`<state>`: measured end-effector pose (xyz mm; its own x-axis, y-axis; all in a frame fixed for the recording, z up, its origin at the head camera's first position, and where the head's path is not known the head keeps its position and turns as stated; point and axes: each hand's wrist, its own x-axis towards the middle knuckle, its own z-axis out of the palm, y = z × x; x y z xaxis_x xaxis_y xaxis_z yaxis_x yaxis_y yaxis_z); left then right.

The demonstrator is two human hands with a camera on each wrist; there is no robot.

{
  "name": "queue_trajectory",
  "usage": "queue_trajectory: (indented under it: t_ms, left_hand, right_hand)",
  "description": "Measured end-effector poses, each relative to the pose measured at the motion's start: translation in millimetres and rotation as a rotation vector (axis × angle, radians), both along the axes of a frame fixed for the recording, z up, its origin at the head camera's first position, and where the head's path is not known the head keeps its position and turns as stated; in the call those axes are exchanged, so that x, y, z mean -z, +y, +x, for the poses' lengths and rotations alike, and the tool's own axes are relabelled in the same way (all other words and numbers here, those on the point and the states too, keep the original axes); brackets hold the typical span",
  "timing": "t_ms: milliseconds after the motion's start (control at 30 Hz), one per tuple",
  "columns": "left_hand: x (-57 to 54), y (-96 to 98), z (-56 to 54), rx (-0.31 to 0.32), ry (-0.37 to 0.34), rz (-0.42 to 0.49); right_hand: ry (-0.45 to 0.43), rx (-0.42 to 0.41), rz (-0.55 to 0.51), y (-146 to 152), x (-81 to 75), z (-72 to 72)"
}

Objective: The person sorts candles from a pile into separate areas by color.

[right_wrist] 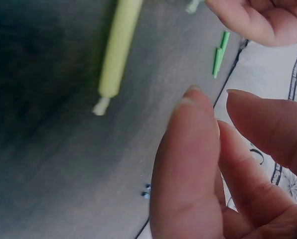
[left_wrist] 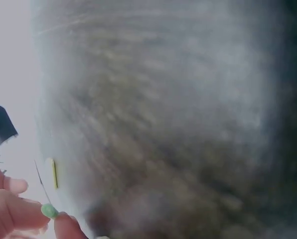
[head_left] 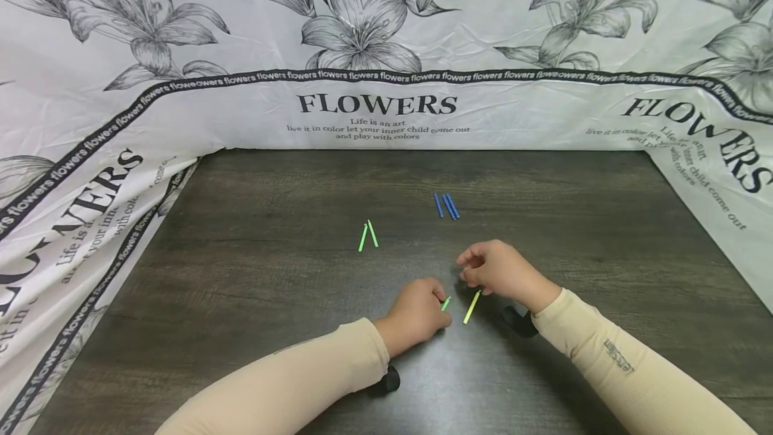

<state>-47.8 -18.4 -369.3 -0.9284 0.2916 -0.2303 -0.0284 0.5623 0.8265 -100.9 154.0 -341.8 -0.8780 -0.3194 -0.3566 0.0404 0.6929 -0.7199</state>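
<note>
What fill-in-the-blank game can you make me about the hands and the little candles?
1. The left hand pinches a candle coloured ____.
2. The loose candle lying nearest the hands is coloured ____.
3. The blue candles on the table number ____.
4. The number of candles in the right hand is ____.

Missing words: green; yellow; three; zero.

Soft light fills the fairly sharp head view, with pale glare on the bench point(head_left: 447, 384) below the yellow stick point(head_left: 472, 308). The left wrist view washes out white left of that stick and blurs heavily right of it; the right wrist view darkens left of it.
</note>
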Motion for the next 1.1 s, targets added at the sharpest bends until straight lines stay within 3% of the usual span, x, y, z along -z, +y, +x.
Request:
queue_trajectory:
  t_ms: [367, 700, 1100]
  left_hand:
    - [-6.6, -8.3, -9.4, -0.065, -0.020, 0.136]
    - [-12.8, -27.9, -22.2, -0.154, 0.015, 0.145]
    - [-16.5, -53.1, -34.9, -0.291, 0.000, 0.170]
  right_hand:
    - [0.048, -0.001, 0.001, 7.4, 2.2, 15.0]
    - [0.046, 0.003, -0.003, 13.4, 3.3, 26.4]
    - [0.074, 0.006, 0.009, 19.7, 6.5, 32.8]
